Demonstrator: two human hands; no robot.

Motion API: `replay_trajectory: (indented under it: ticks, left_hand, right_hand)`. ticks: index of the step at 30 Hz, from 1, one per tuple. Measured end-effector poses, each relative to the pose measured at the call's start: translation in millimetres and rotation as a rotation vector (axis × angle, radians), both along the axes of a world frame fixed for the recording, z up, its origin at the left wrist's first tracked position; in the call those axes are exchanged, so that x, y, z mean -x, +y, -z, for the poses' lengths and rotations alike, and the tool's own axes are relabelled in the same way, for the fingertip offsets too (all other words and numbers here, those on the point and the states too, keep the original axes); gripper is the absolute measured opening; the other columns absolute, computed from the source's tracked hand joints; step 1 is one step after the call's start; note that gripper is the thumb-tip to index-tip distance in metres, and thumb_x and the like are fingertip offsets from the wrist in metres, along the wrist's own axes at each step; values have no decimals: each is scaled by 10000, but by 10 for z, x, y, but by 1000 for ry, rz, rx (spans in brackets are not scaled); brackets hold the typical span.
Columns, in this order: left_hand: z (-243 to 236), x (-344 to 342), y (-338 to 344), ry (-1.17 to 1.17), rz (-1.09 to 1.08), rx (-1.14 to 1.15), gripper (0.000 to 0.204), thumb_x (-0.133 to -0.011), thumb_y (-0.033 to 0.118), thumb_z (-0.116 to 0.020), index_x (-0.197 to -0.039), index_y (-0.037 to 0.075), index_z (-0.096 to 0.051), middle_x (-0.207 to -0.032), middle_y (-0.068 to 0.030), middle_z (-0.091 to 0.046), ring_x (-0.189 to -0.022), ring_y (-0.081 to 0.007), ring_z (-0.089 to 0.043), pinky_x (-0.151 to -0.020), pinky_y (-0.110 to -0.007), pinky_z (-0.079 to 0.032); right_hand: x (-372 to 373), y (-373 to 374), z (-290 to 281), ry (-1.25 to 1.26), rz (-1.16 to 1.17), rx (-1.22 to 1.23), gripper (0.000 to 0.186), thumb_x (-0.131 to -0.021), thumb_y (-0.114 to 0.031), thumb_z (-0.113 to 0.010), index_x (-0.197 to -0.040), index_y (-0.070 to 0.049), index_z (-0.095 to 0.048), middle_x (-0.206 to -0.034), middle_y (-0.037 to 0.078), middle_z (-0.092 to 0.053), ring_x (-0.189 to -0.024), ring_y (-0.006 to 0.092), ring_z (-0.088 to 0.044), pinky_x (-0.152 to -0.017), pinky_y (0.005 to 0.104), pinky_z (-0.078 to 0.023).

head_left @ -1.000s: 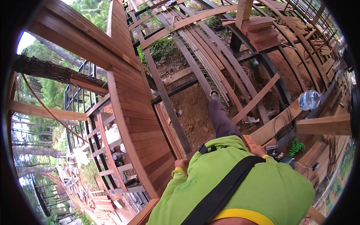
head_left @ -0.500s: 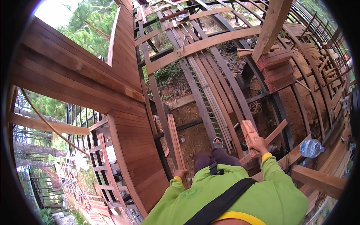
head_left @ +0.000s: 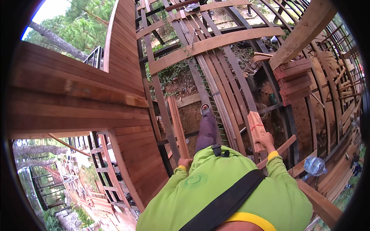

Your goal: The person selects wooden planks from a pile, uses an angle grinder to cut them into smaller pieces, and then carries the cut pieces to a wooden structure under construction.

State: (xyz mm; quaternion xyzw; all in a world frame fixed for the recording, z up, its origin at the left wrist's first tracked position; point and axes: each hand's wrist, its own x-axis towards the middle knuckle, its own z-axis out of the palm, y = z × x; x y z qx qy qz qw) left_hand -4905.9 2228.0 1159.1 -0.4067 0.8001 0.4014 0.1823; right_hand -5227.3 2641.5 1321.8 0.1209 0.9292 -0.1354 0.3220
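My right hand (head_left: 266,141) is closed around a short bundle of wooden slats (head_left: 255,122), bound with a thin red tie. Low at my left side, my left hand (head_left: 186,163) grips a second set of long reddish wooden slats (head_left: 176,123), which point forward. The fingers of that hand are partly hidden. One sandalled foot (head_left: 205,109) stands on a dark, narrow beam ahead of me; the other foot is out of sight below my green shirt.
Open joists (head_left: 241,82) span bare soil. Loose long boards (head_left: 219,92) lie along them, and a pale plank (head_left: 216,44) crosses ahead. A clad wooden wall (head_left: 135,154) rises at left. To the right are a slanting post (head_left: 300,34), stacked reddish boards (head_left: 295,81) and a plastic bottle (head_left: 315,166).
A foot has stepped forward along the beam, and my view has shifted. Both slat bundles stay in my hands, the left one now reaching further forward.
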Motion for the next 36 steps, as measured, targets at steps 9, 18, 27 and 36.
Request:
replay_trajectory:
  ticks: [9,18,27,36]
  left_hand:
    - [-42,1821,-1301,59,478,93,210,-745,362,-694,-875,208,-752,-955,-244,-662,-881,-366,-638,-773,-436,-501]
    - [-711,3478,-2435,-120,-340,-243,607,-550,275,-810,-1005,-82,-627,-972,-225,-673,-974,-353,-645,-852,-387,-502]
    - [-276,4299,-2985,-133,-409,-107,720,-524,273,-850,-1079,-75,-552,-1055,-244,-650,-1006,-387,-626,-892,-406,-496]
    - [-285,5125,-3674,-217,-577,-122,777,-522,248,-864,-1142,-66,-517,-1112,-254,-627,-1064,-391,-605,-927,-415,-489]
  right_hand:
    - [1125,-767,299,-183,3,-143,737,-451,-370,-878,-1018,61,-689,-1090,250,-666,-1030,363,-654,-903,403,-518]
    - [2435,-1999,-32,-180,11,-133,733,-486,-354,-864,-1086,21,-675,-1155,221,-650,-1083,357,-629,-920,410,-506]
    - [3830,-2746,212,-249,-111,-270,670,-559,-348,-801,-1107,13,-668,-1151,222,-651,-1078,360,-631,-917,406,-506]
    - [5725,-4118,-285,-197,-295,-335,737,-497,-363,-827,-1073,64,-657,-1114,260,-652,-1046,386,-636,-888,417,-511]
